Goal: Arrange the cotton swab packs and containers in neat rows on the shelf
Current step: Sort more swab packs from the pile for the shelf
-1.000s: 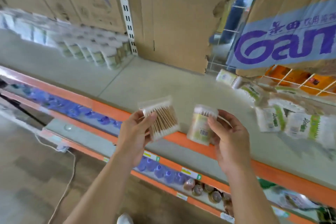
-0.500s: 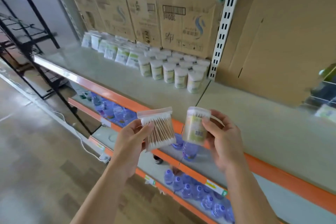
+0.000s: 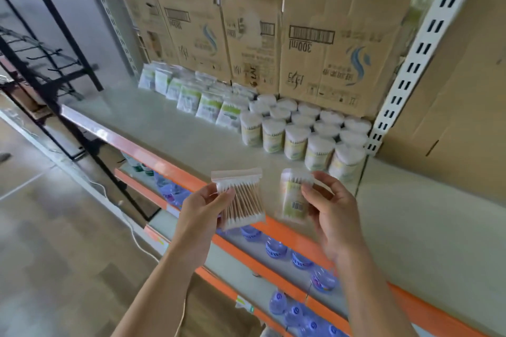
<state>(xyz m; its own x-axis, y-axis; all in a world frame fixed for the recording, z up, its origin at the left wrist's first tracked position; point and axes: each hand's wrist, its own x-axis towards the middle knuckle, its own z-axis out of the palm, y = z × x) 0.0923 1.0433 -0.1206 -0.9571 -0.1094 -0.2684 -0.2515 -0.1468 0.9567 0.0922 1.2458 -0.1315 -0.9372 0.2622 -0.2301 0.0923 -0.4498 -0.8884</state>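
Lower centre: your left hand point(image 3: 201, 212) pinches a swab pack point(image 3: 243, 200) by its left edge. Just right, your right hand point(image 3: 332, 209) curls its fingers point(image 3: 308, 189) round a blurred tub point(image 3: 293, 201). Both hover over the front of the shelf point(image 3: 169, 131); more tubs point(image 3: 295, 142) stand in rows behind.

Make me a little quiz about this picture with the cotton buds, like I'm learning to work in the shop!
1. True or false: the left hand holds a flat bag of swabs.
2. What does the right hand hold? A) a round container B) a cup C) a sponge
3. Fill the gap: on the shelf, the tubs stand to the ___ of the soft packs.

Key: 1 true; 2 A; 3 right.
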